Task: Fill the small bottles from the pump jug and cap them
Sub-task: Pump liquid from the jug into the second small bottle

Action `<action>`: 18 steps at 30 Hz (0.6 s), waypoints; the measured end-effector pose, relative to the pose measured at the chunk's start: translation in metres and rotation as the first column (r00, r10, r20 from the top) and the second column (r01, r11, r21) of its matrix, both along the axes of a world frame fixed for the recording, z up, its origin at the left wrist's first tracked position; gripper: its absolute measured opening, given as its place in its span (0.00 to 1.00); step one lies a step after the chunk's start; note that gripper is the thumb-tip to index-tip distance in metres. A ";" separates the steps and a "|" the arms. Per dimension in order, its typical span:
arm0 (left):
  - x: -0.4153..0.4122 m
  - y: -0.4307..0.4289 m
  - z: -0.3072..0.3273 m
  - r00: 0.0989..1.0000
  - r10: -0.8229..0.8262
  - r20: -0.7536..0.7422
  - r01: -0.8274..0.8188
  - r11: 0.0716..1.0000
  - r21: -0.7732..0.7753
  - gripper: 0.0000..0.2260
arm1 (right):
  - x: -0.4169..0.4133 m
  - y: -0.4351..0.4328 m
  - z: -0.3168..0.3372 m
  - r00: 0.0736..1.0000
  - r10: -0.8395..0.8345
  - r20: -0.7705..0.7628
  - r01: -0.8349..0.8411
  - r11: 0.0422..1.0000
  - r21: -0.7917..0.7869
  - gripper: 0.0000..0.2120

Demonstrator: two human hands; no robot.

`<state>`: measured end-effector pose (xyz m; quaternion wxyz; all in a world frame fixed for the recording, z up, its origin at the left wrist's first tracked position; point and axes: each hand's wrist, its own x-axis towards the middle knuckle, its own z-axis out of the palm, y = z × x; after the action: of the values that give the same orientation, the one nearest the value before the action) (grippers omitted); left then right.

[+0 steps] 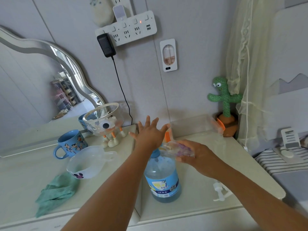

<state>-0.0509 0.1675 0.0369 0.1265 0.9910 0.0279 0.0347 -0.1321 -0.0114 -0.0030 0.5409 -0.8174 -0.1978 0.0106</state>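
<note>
Counter, left fingers splayed, right gripping pouch

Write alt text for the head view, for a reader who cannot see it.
Over a blue jug on a counter, the right hand holds a blurred clear item and the left hand spreads its fingers. A white pump lies beside it.

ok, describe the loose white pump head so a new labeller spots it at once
On the pale countertop, find the big clear plastic jug of blue liquid standing near the front edge. Just right of it lies a small white plastic pump head. It alone there is all white and lies flat; the jug stands upright.
</note>
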 end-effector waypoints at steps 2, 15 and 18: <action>-0.002 -0.001 -0.002 1.000 0.018 -0.024 -0.018 1.000 -0.018 0.34 | -0.001 0.001 -0.001 1.000 -0.012 0.003 0.012 1.000 -0.004 0.26; 0.007 0.006 0.012 0.998 -0.041 -0.037 0.042 0.999 0.025 0.35 | -0.011 0.013 0.003 0.986 -0.156 0.053 0.158 0.987 -0.022 0.23; 0.008 0.004 0.008 0.995 -0.079 -0.066 0.082 0.996 0.045 0.34 | -0.015 0.012 0.002 0.984 -0.169 0.061 0.171 0.985 -0.030 0.23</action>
<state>-0.0427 0.1712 0.0445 0.1033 0.9946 -0.0090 -0.0016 -0.1467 0.0004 -0.0013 0.5194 -0.8406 -0.1427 -0.0561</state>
